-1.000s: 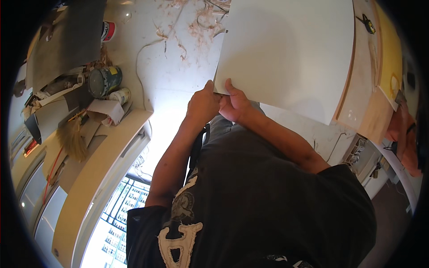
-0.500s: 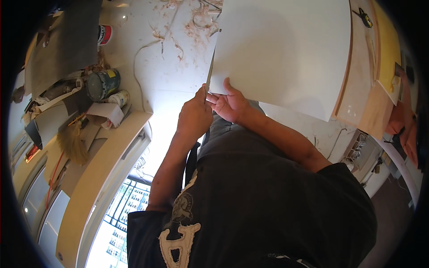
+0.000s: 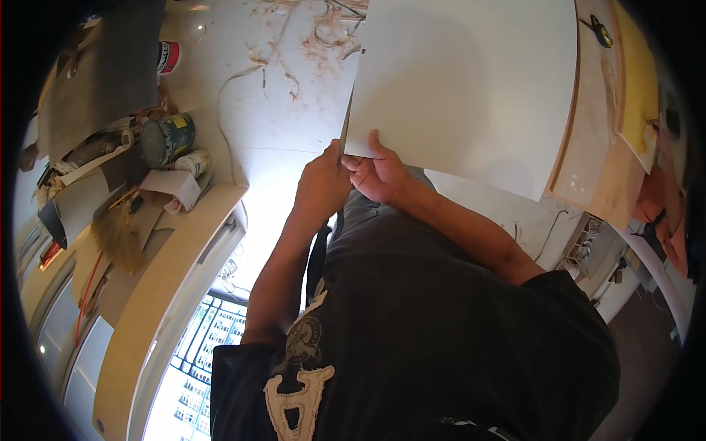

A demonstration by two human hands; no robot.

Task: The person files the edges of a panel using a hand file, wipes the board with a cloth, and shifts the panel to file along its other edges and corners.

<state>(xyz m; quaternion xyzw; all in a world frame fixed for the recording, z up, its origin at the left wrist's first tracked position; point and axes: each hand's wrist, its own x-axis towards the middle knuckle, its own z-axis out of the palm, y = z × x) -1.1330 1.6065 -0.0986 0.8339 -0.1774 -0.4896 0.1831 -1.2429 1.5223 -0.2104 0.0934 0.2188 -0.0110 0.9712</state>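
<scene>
A large white panel lies in front of me, its near left corner close to my body. Along its left edge runs a thin grey strip, standing slightly away from the panel near the corner. My left hand is closed at that corner, where the strip's lower end goes between thumb and fingers. Fingertips there are partly hidden. My right hand grips the panel's near edge, thumb up on the white face and fingers curled by the corner, close to my left hand.
Shavings and a cord lie on the pale floor. Left stand a paint bucket, an open carton and a broom. A tape measure rests on wood at right, near another person's arm.
My left hand has shifted very slightly and its fingertips have closed in at the corner. My right hand stays nearly still. The other person's hand at right has moved up onto the yellow board.
</scene>
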